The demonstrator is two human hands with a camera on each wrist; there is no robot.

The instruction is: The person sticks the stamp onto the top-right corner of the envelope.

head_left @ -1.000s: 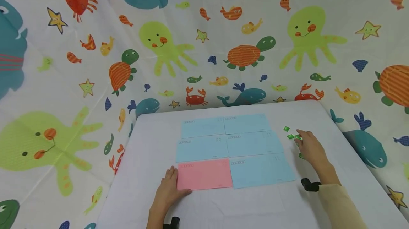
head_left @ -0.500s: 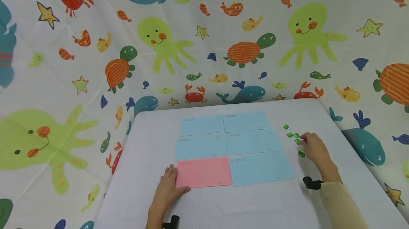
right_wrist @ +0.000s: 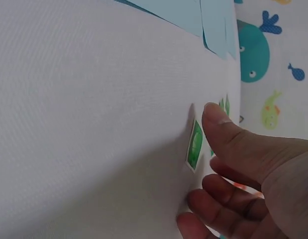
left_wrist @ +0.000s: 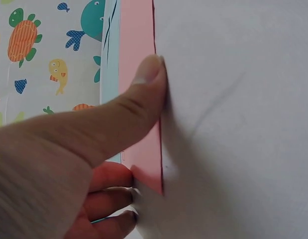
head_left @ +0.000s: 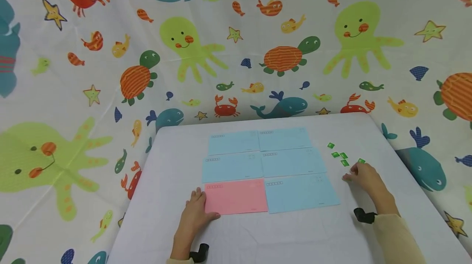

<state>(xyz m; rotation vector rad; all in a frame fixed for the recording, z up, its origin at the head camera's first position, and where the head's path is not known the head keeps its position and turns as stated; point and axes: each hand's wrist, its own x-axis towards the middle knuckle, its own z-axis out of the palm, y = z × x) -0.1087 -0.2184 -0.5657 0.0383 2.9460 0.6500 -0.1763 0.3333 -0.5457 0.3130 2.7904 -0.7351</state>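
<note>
In the head view, my left hand (head_left: 194,213) lies on the left end of a pink envelope (head_left: 236,198), fingers along its side. The left wrist view shows the thumb (left_wrist: 149,79) extended over the envelope's near edge. My right hand (head_left: 368,179) hovers low at the right, fingers bent, beside small green stamps (head_left: 344,163). In the right wrist view, one stamp (right_wrist: 195,147) with a pale border lies just past the thumb. Thumb and fingers stand apart there, and no pinched stamp shows. Another stamp (head_left: 361,160) is partly hidden behind the right hand.
Several pale blue envelopes (head_left: 232,168) lie in two columns with the pink one on a white table (head_left: 258,239). A cloth (head_left: 236,71) printed with sea animals hangs behind it. Black camera mounts (head_left: 365,215) stick out at both wrists.
My right hand has drawn back from the stamp cluster, toward the near right. A stamp now shows beyond its knuckles, while the nearest one seen before is covered. My left hand stays put.
</note>
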